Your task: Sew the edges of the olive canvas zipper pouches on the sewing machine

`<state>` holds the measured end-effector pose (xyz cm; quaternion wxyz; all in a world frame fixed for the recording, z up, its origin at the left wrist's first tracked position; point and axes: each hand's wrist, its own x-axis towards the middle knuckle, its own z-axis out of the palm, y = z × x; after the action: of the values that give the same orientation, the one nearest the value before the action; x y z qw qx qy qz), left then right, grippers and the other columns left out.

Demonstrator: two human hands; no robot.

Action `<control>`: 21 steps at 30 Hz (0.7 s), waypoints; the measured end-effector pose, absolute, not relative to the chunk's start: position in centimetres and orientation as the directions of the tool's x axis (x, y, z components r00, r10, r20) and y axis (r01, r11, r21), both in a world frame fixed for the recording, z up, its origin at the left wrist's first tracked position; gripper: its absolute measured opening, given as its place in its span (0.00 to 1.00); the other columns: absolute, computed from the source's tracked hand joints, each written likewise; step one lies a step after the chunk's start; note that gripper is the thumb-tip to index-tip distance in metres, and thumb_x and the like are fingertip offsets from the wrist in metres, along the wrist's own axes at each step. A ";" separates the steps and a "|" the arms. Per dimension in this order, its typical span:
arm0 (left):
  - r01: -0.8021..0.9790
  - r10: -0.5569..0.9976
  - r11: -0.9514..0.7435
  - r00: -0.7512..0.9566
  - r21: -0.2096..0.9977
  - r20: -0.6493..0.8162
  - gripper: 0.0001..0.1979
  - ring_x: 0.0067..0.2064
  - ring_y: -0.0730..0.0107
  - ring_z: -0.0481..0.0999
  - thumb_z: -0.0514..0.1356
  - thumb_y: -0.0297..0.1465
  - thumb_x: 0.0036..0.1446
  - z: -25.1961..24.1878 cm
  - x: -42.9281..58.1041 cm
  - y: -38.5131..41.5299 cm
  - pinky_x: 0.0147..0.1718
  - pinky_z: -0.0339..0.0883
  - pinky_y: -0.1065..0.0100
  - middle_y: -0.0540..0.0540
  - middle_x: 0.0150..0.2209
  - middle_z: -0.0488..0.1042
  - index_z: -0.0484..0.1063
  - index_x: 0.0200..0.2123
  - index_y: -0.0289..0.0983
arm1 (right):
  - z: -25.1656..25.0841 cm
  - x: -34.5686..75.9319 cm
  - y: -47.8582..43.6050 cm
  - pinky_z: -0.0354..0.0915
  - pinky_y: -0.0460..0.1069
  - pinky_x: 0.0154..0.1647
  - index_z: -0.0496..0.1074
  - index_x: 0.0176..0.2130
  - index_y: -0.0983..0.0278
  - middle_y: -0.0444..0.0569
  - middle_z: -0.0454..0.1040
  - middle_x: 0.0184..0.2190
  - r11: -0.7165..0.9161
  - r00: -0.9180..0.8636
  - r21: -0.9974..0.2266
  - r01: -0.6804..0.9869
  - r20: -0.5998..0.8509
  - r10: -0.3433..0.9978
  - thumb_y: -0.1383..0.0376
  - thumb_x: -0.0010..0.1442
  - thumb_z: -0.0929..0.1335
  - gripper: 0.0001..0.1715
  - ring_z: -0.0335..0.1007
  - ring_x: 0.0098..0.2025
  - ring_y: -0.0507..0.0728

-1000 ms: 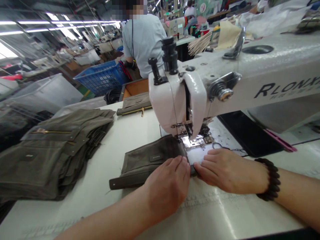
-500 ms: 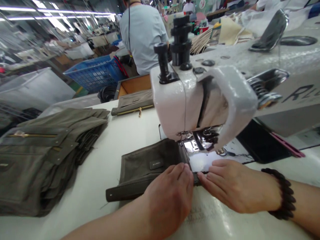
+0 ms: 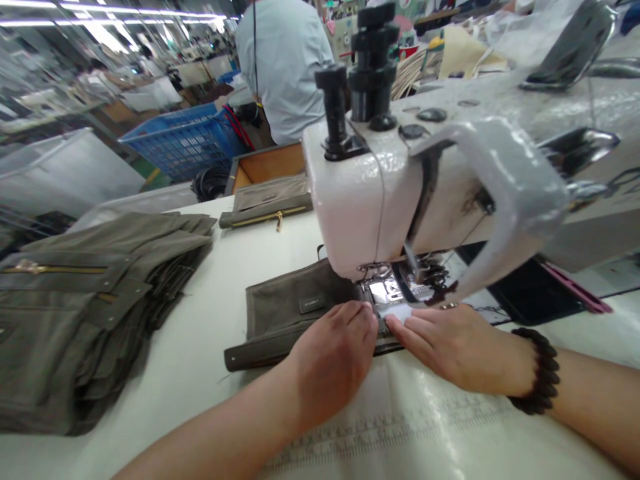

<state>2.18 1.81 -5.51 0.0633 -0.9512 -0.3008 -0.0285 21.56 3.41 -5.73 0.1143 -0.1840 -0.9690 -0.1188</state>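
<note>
An olive-green fabric bag panel (image 3: 280, 303) with a small label and a darker trim strip (image 3: 257, 353) along its near side lies under the sewing machine head (image 3: 350, 213). Its right end is beside the presser foot (image 3: 387, 290). My left hand (image 3: 335, 353) is closed, its fingertips pressed together on the panel's near right corner. Close by, my right hand (image 3: 460, 350), with a dark bead bracelet at the wrist, holds the right end of the strip between thumb and fingers. Its fingertips are partly hidden.
Stacked olive bag pieces (image 3: 100, 287) with zips lie at the left. Another zipped piece (image 3: 267, 200) rests behind, by a wooden box (image 3: 270, 163). A dark phone-like slab (image 3: 535, 293) lies right of the needle. Beyond are a blue crate (image 3: 185, 143) and a seated person (image 3: 285, 67).
Both hands and the panel have moved away from me toward the machine, the strip's left end shifting slightly right. More of the printed ruler shows on the table. The camera view has shifted a little.
</note>
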 end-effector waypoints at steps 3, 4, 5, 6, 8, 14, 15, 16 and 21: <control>0.588 0.580 -0.801 0.809 -0.111 0.099 0.15 0.46 0.65 0.69 0.48 0.22 0.55 -5.7 2.2 2.2 0.46 0.60 0.68 0.39 0.44 0.71 0.66 0.44 0.25 | -5.9 21.5 3.7 0.50 0.49 0.20 0.67 0.37 0.75 0.52 0.69 0.24 0.891 -0.898 0.198 0.409 0.259 0.355 0.78 0.58 0.50 0.22 0.60 0.22 0.52; 0.586 0.577 -0.802 0.810 -0.118 0.107 0.15 0.46 0.65 0.69 0.47 0.22 0.54 -5.7 2.2 2.3 0.46 0.60 0.68 0.39 0.44 0.71 0.66 0.44 0.25 | -5.9 21.5 3.8 0.50 0.49 0.20 0.67 0.38 0.75 0.51 0.69 0.23 0.887 -0.897 0.205 0.413 0.262 0.357 0.78 0.57 0.50 0.22 0.60 0.21 0.52; 0.584 0.572 -0.802 0.812 -0.128 0.120 0.15 0.46 0.65 0.69 0.47 0.21 0.54 -5.8 2.2 2.3 0.46 0.60 0.68 0.39 0.44 0.71 0.66 0.44 0.24 | -6.0 21.5 3.9 0.49 0.49 0.20 0.67 0.39 0.75 0.50 0.69 0.23 0.884 -0.895 0.213 0.417 0.266 0.358 0.78 0.57 0.50 0.21 0.60 0.21 0.52; 0.583 0.567 -0.801 0.812 -0.137 0.140 0.15 0.46 0.65 0.69 0.47 0.21 0.54 -5.8 2.2 2.4 0.46 0.60 0.68 0.39 0.43 0.72 0.66 0.43 0.24 | -6.0 21.6 3.9 0.49 0.49 0.20 0.66 0.39 0.75 0.50 0.69 0.23 0.879 -0.892 0.220 0.422 0.272 0.360 0.78 0.57 0.50 0.21 0.60 0.20 0.52; 0.584 0.557 -0.798 0.810 -0.153 0.184 0.15 0.45 0.66 0.69 0.46 0.20 0.54 -5.8 2.2 2.4 0.47 0.60 0.68 0.40 0.42 0.72 0.67 0.42 0.24 | -6.1 21.6 4.0 0.48 0.49 0.20 0.66 0.39 0.75 0.50 0.70 0.24 0.872 -0.886 0.224 0.434 0.282 0.368 0.79 0.56 0.50 0.21 0.61 0.20 0.52; 0.597 0.575 -0.794 0.799 -0.116 0.175 0.14 0.46 0.66 0.68 0.47 0.20 0.54 -6.0 2.2 2.5 0.46 0.61 0.68 0.39 0.43 0.71 0.65 0.43 0.24 | -5.8 21.3 4.0 0.48 0.50 0.21 0.67 0.37 0.73 0.50 0.71 0.24 0.862 -0.873 0.203 0.464 0.272 0.406 0.79 0.54 0.51 0.20 0.61 0.20 0.52; 0.605 0.586 -0.790 0.792 -0.097 0.169 0.14 0.46 0.66 0.68 0.48 0.20 0.54 -6.0 2.2 2.5 0.46 0.61 0.68 0.38 0.43 0.71 0.64 0.43 0.24 | -5.8 21.3 4.0 0.48 0.49 0.21 0.67 0.37 0.73 0.50 0.70 0.24 0.859 -0.868 0.196 0.473 0.270 0.416 0.79 0.54 0.52 0.20 0.61 0.20 0.52; 0.613 0.596 -0.786 0.786 -0.081 0.164 0.14 0.46 0.66 0.68 0.48 0.20 0.53 -6.0 2.1 2.5 0.46 0.62 0.67 0.38 0.44 0.71 0.64 0.44 0.24 | -5.7 21.2 4.0 0.48 0.49 0.21 0.67 0.35 0.72 0.50 0.70 0.23 0.855 -0.862 0.187 0.484 0.271 0.428 0.79 0.54 0.52 0.19 0.61 0.20 0.52; 0.630 0.612 -0.777 0.762 -0.021 0.210 0.15 0.44 0.66 0.69 0.48 0.19 0.52 -6.2 2.0 2.8 0.45 0.64 0.68 0.39 0.43 0.71 0.64 0.44 0.26 | -5.7 21.4 4.1 0.48 0.48 0.22 0.67 0.29 0.67 0.47 0.68 0.19 0.808 -0.794 0.149 0.570 0.352 0.496 0.74 0.57 0.55 0.15 0.60 0.21 0.52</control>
<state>1.98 2.79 -6.19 0.0451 -0.9376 -0.3311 -0.0961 21.36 4.08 -5.67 0.1496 -0.2837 -0.9389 -0.1247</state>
